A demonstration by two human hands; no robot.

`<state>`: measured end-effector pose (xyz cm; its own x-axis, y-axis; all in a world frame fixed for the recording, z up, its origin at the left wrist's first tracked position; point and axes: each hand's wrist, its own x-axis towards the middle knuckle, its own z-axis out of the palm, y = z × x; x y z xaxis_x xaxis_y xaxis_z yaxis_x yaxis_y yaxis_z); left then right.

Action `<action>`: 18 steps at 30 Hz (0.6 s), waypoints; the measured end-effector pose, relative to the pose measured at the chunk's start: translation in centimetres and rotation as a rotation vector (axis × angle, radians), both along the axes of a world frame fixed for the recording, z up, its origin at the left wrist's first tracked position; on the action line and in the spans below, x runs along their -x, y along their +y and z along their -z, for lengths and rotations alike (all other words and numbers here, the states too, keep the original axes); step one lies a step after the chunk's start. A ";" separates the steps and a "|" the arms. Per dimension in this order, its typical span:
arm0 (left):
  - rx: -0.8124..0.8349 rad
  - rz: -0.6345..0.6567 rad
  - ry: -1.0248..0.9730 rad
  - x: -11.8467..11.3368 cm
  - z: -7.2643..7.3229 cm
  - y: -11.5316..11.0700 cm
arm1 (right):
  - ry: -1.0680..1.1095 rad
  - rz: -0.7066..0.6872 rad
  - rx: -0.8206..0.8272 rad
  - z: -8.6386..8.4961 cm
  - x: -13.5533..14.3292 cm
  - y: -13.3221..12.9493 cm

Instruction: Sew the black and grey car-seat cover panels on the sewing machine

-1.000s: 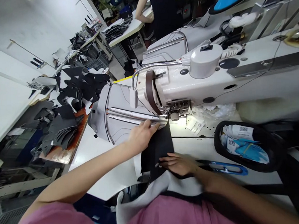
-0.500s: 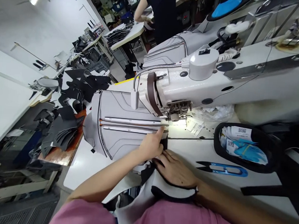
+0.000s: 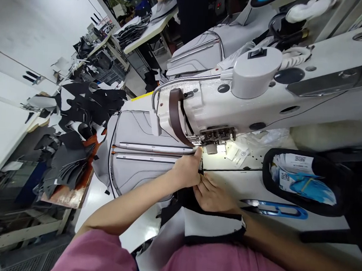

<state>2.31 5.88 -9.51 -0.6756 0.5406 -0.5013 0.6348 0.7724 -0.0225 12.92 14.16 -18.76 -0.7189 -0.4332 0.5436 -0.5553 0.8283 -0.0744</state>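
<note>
A large grey fabric cover (image 3: 138, 128) with curved seams and black piping lies under the head of a white sewing machine (image 3: 201, 108). Two pale strips run along the cover, flanking a dark orange-edged gap. My left hand (image 3: 186, 170) is closed on the cover's near end, one finger stretched toward the presser foot (image 3: 211, 149). Close beside it, my right hand (image 3: 215, 195) pinches the cover's dark edge with its fingers together. More of the grey and black material (image 3: 212, 225) hangs over the table edge to my lap. The left fingertips partly hide the stitching spot.
Blue thread snips (image 3: 276, 209) lie right of my right hand. Behind them stands a black fabric bin (image 3: 307, 180) with labels and a blue packet. Dark cut pieces (image 3: 75, 161) are piled on a bench at left. A co-worker (image 3: 191, 13) stands beyond the machine.
My view has moved closer to the machine. My left fingertip is nearer the presser foot, and my right hand's fingers have drawn in from lying flat to pinching the edge.
</note>
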 end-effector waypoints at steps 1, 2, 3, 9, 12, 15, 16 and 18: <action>0.009 0.012 0.022 -0.1 0.2 0.0 | -0.005 -0.003 -0.009 0.0 0.0 0.1; 0.018 0.028 0.046 -0.3 0.4 0.0 | -0.005 -0.003 -0.011 0.0 -0.1 0.1; 0.027 0.045 0.070 -0.5 0.6 -0.2 | 0.005 0.000 -0.007 0.0 -0.1 0.1; 0.031 0.109 0.175 -2.2 1.8 -2.3 | 0.071 0.040 0.023 0.0 -0.1 -0.2; 0.047 0.126 0.194 -2.5 2.1 -2.7 | 0.064 0.054 0.022 -0.1 -0.1 -0.3; 0.074 0.123 0.195 -2.6 2.1 -2.6 | 0.073 0.066 0.033 0.0 -0.1 -0.3; 0.078 0.125 0.194 -2.6 2.1 -2.6 | 0.076 0.065 0.033 0.1 -0.1 -0.2; 0.079 0.126 0.193 -2.7 2.1 -2.5 | 0.074 0.056 0.033 0.2 -0.2 -0.2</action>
